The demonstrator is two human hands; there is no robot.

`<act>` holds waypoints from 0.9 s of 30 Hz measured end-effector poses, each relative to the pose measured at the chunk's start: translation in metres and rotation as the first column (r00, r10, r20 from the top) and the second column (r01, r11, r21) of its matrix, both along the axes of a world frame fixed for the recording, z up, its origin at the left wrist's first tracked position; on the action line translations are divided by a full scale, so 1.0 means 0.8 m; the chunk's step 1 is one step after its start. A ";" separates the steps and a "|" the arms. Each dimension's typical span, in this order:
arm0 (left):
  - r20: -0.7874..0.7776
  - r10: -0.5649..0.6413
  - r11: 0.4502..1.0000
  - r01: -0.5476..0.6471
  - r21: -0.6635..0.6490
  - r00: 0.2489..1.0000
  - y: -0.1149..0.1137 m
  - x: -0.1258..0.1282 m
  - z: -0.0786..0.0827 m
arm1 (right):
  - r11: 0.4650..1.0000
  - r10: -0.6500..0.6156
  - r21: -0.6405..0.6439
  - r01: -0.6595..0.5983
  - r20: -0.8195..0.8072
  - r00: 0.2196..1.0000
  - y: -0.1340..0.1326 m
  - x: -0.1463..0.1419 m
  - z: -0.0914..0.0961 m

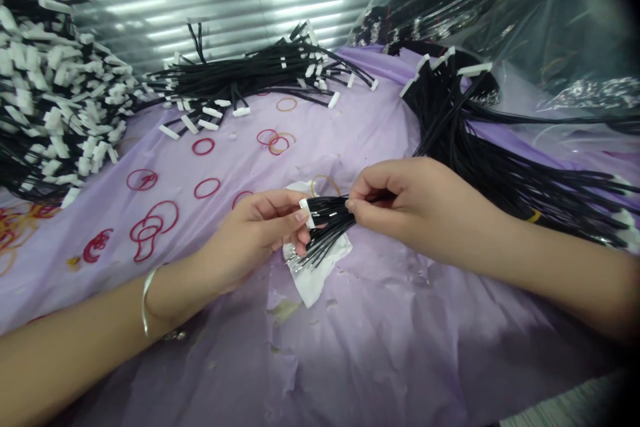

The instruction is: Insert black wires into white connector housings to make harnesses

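Pinching a white plug (pixel 307 213) between thumb and fingers, the left hand (pixel 265 223) faces the right hand (pixel 407 197), whose thumb and fingertips close on black wires (pixel 333 208). Plug and wires are near the middle of the purple-covered tabletop (pixel 400 333), over a white scrap (pixel 313 283). Clear plastic (pixel 555 33) at upper right, bag or sheet, one cannot tell which, shows dark contents and shiny bits through it. The plug's long axis crosses the wires, its far end leaning slightly left; the wires run rightward from it. Loose wires slant down toward the lower left, shiny tips outermost. Red rubber bands (pixel 97 248) lie to the left.
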State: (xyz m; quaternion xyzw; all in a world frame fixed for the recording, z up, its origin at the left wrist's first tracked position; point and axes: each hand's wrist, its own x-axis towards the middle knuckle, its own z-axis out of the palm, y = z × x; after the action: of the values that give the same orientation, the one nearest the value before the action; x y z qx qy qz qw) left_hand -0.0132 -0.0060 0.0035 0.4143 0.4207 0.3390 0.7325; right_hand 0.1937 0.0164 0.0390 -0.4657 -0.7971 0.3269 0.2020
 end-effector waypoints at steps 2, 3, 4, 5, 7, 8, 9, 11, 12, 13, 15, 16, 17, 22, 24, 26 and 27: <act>0.009 -0.003 1.000 0.003 0.005 1.000 0.000 0.000 -0.001 | 1.000 -0.001 -0.006 0.001 -0.002 1.000 0.001 0.000 0.000; 0.010 -0.003 1.000 0.003 0.008 1.000 0.000 -0.001 -0.001 | 1.000 -0.004 -0.004 0.004 -0.002 1.000 0.001 0.000 0.000; 0.009 -0.001 1.000 0.001 0.007 1.000 0.000 -0.001 -0.001 | 1.000 -0.008 -0.002 0.008 -0.001 1.000 0.001 0.000 -0.001; 0.007 0.003 1.000 -0.003 0.006 1.000 0.001 -0.001 -0.001 | 1.000 -0.007 -0.001 0.007 -0.001 1.000 0.002 0.000 -0.001; 0.000 0.009 1.000 -0.009 0.004 1.000 0.001 -0.001 -0.001 | 1.000 -0.003 0.000 0.003 -0.001 1.000 0.003 0.000 0.000; -0.001 0.006 1.000 -0.006 0.003 1.000 0.001 -0.001 -0.001 | 1.000 -0.003 -0.002 0.003 -0.001 1.000 0.003 0.001 -0.001; 0.000 0.002 1.000 -0.002 0.004 1.000 0.001 0.000 -0.001 | 1.000 -0.004 -0.006 0.004 -0.001 1.000 0.003 0.001 -0.001; 0.003 -0.004 1.000 0.004 0.007 1.000 0.001 0.000 0.000 | 1.000 -0.008 -0.007 0.008 -0.001 1.000 0.004 0.002 -0.001; 0.002 -0.004 1.000 0.004 0.008 1.000 0.001 0.000 0.000 | 1.000 -0.010 -0.007 0.010 -0.002 1.000 0.004 0.002 -0.001; 0.001 -0.005 1.000 0.005 0.010 1.000 0.001 0.000 0.000 | 1.000 -0.009 -0.005 0.009 -0.003 1.000 0.003 0.002 -0.002; -0.005 -0.001 1.000 0.001 0.014 1.000 0.000 0.000 0.000 | 1.000 0.001 0.012 -0.001 -0.007 1.000 0.002 0.001 -0.002; -0.012 0.001 1.000 -0.001 0.014 1.000 0.000 0.000 0.000 | 1.000 0.007 0.025 -0.007 -0.008 1.000 0.002 0.001 -0.002; -0.019 0.004 1.000 -0.004 0.013 1.000 0.000 0.000 0.000 | 0.999 0.015 0.039 -0.014 -0.008 1.000 0.002 0.000 -0.002; -0.029 0.011 1.000 -0.012 -0.015 1.000 0.000 0.001 0.003 | 0.999 0.035 0.036 -0.034 -0.016 0.999 0.003 -0.001 -0.003; -0.017 0.021 0.999 -0.021 -0.026 1.000 0.001 0.002 0.004 | 0.999 0.040 0.023 -0.040 -0.019 0.999 0.004 0.001 -0.004; -0.004 0.028 0.999 -0.029 -0.027 1.000 0.001 0.003 0.005 | 0.999 0.047 0.029 -0.046 -0.021 0.999 0.004 0.001 -0.006; 0.000 0.030 0.999 -0.030 -0.027 1.000 0.002 0.003 0.005 | 0.998 0.054 0.038 -0.053 -0.026 0.998 0.004 0.001 -0.007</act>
State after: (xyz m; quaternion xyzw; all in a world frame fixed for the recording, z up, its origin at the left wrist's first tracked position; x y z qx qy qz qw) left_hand -0.0110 -0.0048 0.0072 0.3981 0.4311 0.3443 0.7329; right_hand 0.1947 0.0193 0.0337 -0.4362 -0.8124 0.3234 0.2125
